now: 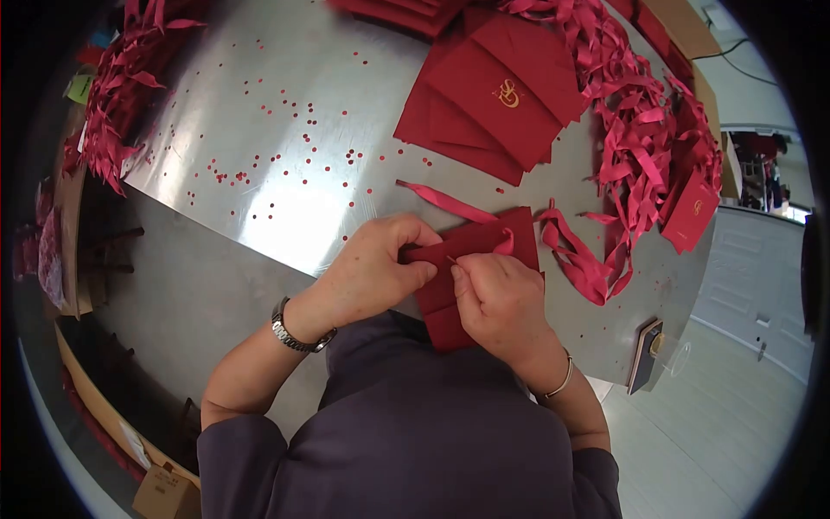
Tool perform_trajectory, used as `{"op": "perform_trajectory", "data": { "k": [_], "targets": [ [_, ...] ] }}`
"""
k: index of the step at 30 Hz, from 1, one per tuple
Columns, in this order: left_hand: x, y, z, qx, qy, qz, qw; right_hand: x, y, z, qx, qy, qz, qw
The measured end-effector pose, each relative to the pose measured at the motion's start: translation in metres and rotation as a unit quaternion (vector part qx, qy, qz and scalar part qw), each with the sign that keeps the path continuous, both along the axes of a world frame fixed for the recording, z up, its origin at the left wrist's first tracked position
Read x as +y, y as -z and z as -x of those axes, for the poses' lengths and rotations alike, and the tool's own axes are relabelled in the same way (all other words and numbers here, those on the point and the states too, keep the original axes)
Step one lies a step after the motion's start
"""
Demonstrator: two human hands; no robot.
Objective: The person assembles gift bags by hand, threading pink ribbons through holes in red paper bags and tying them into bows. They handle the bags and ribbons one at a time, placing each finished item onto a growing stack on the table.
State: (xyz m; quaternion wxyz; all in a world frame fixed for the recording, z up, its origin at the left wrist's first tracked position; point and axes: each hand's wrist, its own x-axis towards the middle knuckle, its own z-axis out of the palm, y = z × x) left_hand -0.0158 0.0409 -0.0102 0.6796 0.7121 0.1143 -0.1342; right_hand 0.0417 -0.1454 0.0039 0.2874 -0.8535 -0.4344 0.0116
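A dark red pouch or envelope [445, 322] is held at the table's front edge, close to my body. My left hand [376, 268], with a watch at the wrist, grips its upper left edge between thumb and fingers. On its right side my right hand [501, 303] pinches the end of a pink-red ribbon [506, 242] at the surface of the pouch. A loose ribbon strip [445, 203] lies just above the pouch. Beyond it is a fanned stack of red envelopes [493, 95] with a gold emblem.
A large heap of ribbons [635, 147] lies at the right, with a red card [692, 212] beside it. More ribbons [117, 95] hang at the far left. Small red dots are scattered over the metal table [285, 199]. A phone [644, 356] sits at the right edge.
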Motion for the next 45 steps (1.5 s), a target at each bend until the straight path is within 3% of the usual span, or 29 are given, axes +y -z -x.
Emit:
{"op": "perform_trajectory", "data": {
  "k": [5,7,9,13,27,33,36,38,39,41,45],
  "targets": [
    [-0.007,0.000,0.003,-0.085,-0.011,-0.092,0.992,0.009,-0.007,0.003,-0.076,-0.048,0.104,0.991],
    [-0.010,0.001,0.004,-0.117,-0.015,-0.131,0.984,0.015,-0.012,0.005,-0.161,-0.067,0.155,0.972],
    [-0.011,0.003,0.003,-0.115,-0.040,-0.156,0.980,0.016,-0.011,-0.006,-0.178,-0.090,0.146,0.969],
    [-0.006,-0.006,0.001,0.000,-0.057,-0.063,0.996,0.011,-0.005,-0.010,0.002,-0.023,0.043,0.999],
    [-0.007,-0.002,0.004,-0.047,-0.033,-0.078,0.995,0.009,-0.003,-0.006,0.043,0.005,0.012,0.999],
    [-0.007,-0.004,0.005,-0.066,-0.020,-0.099,0.993,0.015,-0.007,-0.008,0.124,0.060,0.008,0.990],
    [-0.007,-0.001,0.007,-0.090,-0.028,-0.091,0.991,0.017,-0.007,-0.007,0.101,0.059,0.028,0.993],
    [-0.008,0.002,0.007,-0.096,-0.031,-0.087,0.991,0.017,-0.005,-0.005,-0.062,-0.021,0.084,0.994],
    [-0.008,0.003,0.007,-0.103,-0.035,-0.085,0.990,0.018,-0.007,-0.004,-0.063,-0.023,0.085,0.994],
    [-0.010,0.003,0.007,-0.123,-0.038,-0.097,0.987,0.024,-0.015,-0.001,-0.195,-0.081,0.186,0.960],
    [-0.014,0.011,0.010,-0.195,-0.065,-0.113,0.972,0.030,-0.011,-0.011,-0.066,-0.029,0.143,0.987]
  ]
}}
